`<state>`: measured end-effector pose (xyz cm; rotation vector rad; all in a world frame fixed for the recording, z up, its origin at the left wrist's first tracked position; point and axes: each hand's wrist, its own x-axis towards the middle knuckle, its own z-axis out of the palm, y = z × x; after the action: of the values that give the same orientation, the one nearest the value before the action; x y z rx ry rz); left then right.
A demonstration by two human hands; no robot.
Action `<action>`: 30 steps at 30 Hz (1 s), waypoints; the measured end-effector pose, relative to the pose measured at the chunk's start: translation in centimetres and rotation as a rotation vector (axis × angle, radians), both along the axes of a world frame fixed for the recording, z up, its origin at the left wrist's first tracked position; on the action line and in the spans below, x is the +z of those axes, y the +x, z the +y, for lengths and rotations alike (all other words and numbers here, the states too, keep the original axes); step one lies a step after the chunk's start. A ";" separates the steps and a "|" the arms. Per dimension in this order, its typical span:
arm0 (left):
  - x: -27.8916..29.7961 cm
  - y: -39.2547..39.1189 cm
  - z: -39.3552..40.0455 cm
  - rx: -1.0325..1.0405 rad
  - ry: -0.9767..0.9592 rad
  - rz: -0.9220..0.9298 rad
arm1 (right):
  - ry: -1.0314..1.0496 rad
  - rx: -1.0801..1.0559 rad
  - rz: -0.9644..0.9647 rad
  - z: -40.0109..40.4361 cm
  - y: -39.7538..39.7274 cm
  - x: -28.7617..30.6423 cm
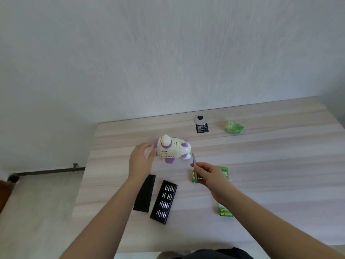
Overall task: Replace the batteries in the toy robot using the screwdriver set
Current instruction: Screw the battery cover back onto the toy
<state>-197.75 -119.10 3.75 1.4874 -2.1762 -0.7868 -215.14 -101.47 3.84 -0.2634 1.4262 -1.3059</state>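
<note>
Where the desk (261,165) lies nearest, a black bit tray (164,202) sits beside its black lid (144,193), with green battery packs (225,212) to the right. Farther on, the right hand (211,174) pinches a slim screwdriver (194,165), tip pointing up and away. The left hand (141,161), fingers spread, touches the white-and-purple toy robot (172,150) lying on its side mid-desk. A crumpled green wrapper (233,126) rests near the far edge.

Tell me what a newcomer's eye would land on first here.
The white and purple toy robot lies on its side mid-table, the left hand at its end. To its right, the right hand holds a slim screwdriver pointing up. Nearer the person, the open bit case glints.
</note>
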 end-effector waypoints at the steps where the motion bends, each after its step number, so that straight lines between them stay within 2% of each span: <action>1: 0.5 0.3 1.0 0.049 0.020 0.048 | -0.017 0.013 -0.004 0.1 0.1 0.0; 3: 1.2 0.5 3.5 0.057 0.141 0.097 | -0.037 0.040 0.001 0.3 0.3 0.0; 6: 2.2 -0.3 7.8 -0.081 0.351 0.143 | -0.052 0.064 0.040 0.7 0.9 0.2; 8: 2.7 -1.0 10.1 -0.163 0.408 0.139 | -0.057 0.080 0.089 0.9 1.3 0.3; 16: 2.9 -1.8 11.4 -0.165 0.399 0.137 | -0.064 0.111 0.129 0.8 1.5 0.2; 22: 2.0 -1.3 11.9 -0.199 0.346 0.062 | -0.089 -0.065 0.097 0.9 0.7 -0.2; 27: 1.2 -0.4 11.9 -0.269 0.119 -0.023 | -0.067 -0.045 0.141 1.3 1.0 -0.6; 30: 0.6 0.4 11.3 -0.327 0.084 -0.040 | -0.067 -0.050 0.150 1.3 2.2 -0.7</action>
<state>-197.31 -107.77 4.34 1.2064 -2.4818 -0.9708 -212.96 -100.21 3.12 -0.3801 1.5245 -1.4006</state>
